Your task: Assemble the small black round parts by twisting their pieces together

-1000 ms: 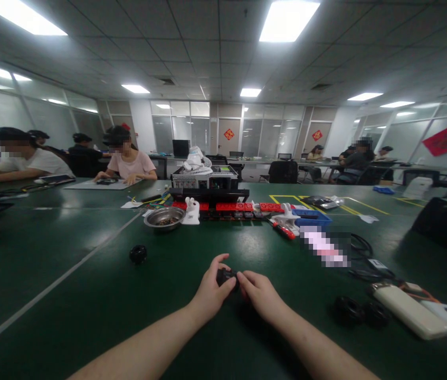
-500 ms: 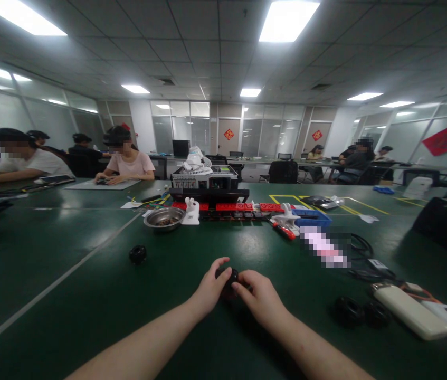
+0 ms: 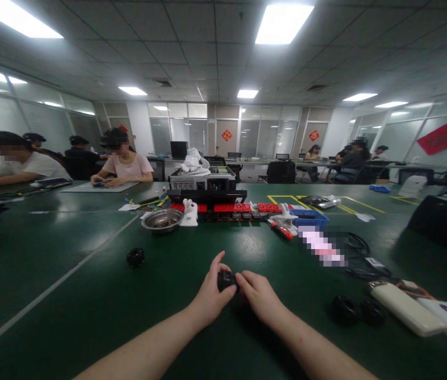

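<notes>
Black round part (image 3: 227,279) is sitting pinched between both hands just above the green table (image 3: 68,295): left hand (image 3: 210,295) is cupping it from the left, right hand (image 3: 260,295) is gripping its right edge with fingertips.

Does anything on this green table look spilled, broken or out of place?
Nothing looks spilled or broken. Both hands, left hand and right hand, hold a small black part. One similar black ring lies alone to the left, away from the two black rings on the right. Cables lie loosely tangled.
</notes>
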### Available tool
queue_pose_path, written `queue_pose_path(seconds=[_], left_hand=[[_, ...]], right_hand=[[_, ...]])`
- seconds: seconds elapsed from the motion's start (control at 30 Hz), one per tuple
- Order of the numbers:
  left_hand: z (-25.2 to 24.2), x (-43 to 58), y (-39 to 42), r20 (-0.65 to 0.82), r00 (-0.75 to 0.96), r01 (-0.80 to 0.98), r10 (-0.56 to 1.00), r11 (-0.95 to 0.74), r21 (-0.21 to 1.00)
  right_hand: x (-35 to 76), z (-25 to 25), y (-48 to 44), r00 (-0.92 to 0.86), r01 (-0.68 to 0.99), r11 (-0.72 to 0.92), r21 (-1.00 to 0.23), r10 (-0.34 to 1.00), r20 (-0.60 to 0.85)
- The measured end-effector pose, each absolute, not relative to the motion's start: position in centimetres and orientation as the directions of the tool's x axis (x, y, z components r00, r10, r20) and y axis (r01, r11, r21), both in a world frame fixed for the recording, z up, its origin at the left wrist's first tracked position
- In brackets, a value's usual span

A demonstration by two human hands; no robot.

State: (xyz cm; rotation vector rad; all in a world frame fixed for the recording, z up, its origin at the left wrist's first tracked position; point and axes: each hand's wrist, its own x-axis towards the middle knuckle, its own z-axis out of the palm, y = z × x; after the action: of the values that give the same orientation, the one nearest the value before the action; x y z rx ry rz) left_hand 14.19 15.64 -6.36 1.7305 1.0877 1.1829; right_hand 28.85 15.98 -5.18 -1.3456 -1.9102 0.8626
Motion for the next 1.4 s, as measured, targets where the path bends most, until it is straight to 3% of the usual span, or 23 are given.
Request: queue_pose_path(seconds=[0.2, 0.3, 0.6, 0.77, 0.93, 1.17, 1.4], left_hand=[[-6.5, 14.5, 16.2, 0.079, 0.207, -0.021, 0.975, -0.077, 0.997], [-6.4, 14.6, 16.4, -0.007, 0.223, -0.044, 0.975, 0.017, 0.999], [-6.2, 14.9, 15.8, 0.082, 0.15, 0.087, 0.985, -0.096, 0.992], [-6.6, 14.5, 16.2, 0.109, 0.252, -0.013, 0.962, -0.109, 0.994], [-6.6, 14.2, 16.7, 0.021, 0.292, -0.184, 0.956, 0.034, 0.982], [-6.7, 14.6, 16.8, -0.054, 0.27, -0.196, 0.961, 0.11, 0.974], [-6.1, 14.9, 16.5, -0.135, 0.189, -0.117, 0.973, 0.158, 0.98]], right_hand=[[29.0, -4.7, 15.7, -0.297, 0.438, 0.372, -0.819, 0.919, 0.259], [29.0, -4.6, 15.5, -0.314, 0.426, 0.394, -0.814, 0.909, 0.276], [28.8, -5.4, 16.1, -0.244, 0.408, 0.25, -0.878, 0.957, 0.159], [28.9, -5.6, 16.5, -0.279, 0.44, 0.202, -0.875, 0.957, 0.08], [29.0, -4.8, 15.8, -0.331, 0.467, 0.363, -0.807, 0.917, 0.221], [29.4, -3.8, 15.4, -0.393, 0.567, 0.571, -0.594, 0.821, 0.414], [29.3, -4.4, 15.5, -0.367, 0.554, 0.527, -0.644, 0.849, 0.379]])
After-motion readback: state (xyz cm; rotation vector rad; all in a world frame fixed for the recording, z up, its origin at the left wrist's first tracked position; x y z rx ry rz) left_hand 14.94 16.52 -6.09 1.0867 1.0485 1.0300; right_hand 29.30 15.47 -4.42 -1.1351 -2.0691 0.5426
